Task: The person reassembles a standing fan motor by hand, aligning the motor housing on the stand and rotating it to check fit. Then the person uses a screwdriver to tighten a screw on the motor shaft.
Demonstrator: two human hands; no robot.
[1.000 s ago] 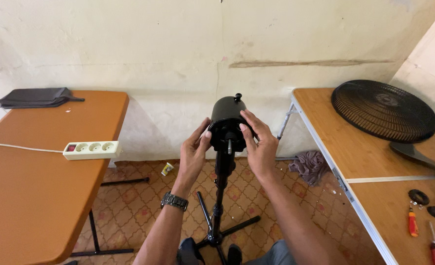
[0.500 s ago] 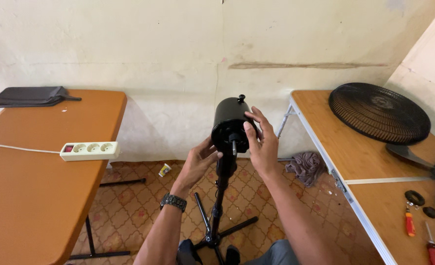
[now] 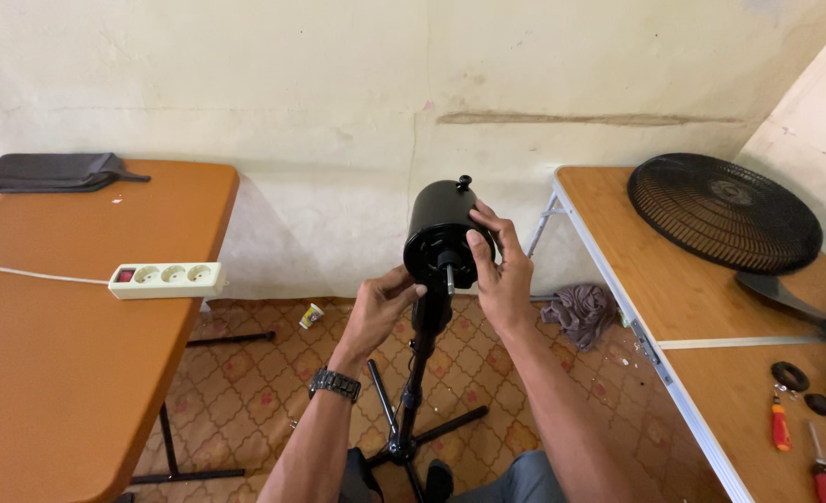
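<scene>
Black fan motor housing (image 3: 446, 228) atop a black stand (image 3: 413, 391), out over the patterned tile floor (image 3: 245, 391) between two tables, resting on neither; short metal shaft (image 3: 448, 278) jutting from its front face. Right hand (image 3: 499, 270) wrapped round the housing's right side, thumb across the front face just beside the shaft, fingers (image 3: 487, 222) curled over the top edge; grip closed on the housing. Left hand (image 3: 380, 307) below and to the left, fingertips touching the lower left rim of the front face; grip half curled, pinching at the rim rather than clasping it (whether anything small sits between the fingertips, cannot tell). Dark wristwatch (image 3: 335, 384) on the left wrist.

On the left table (image 3: 50, 373): white power strip (image 3: 166, 278) near the right edge, its cord running off toward the left edge; folded dark cloth pouch (image 3: 50, 172) at the far left corner. On the right table (image 3: 692, 298): round black fan grille (image 3: 722, 210) lying flat at the far end; grey fan blade (image 3: 804, 303) near the right edge; two small black caps (image 3: 790, 377) and two red-handled screwdrivers (image 3: 781, 427) toward the near right corner.

Grey rag (image 3: 585, 312) crumpled on the floor by the right table's leg; small paper cup (image 3: 311, 317) lying by the wall.
</scene>
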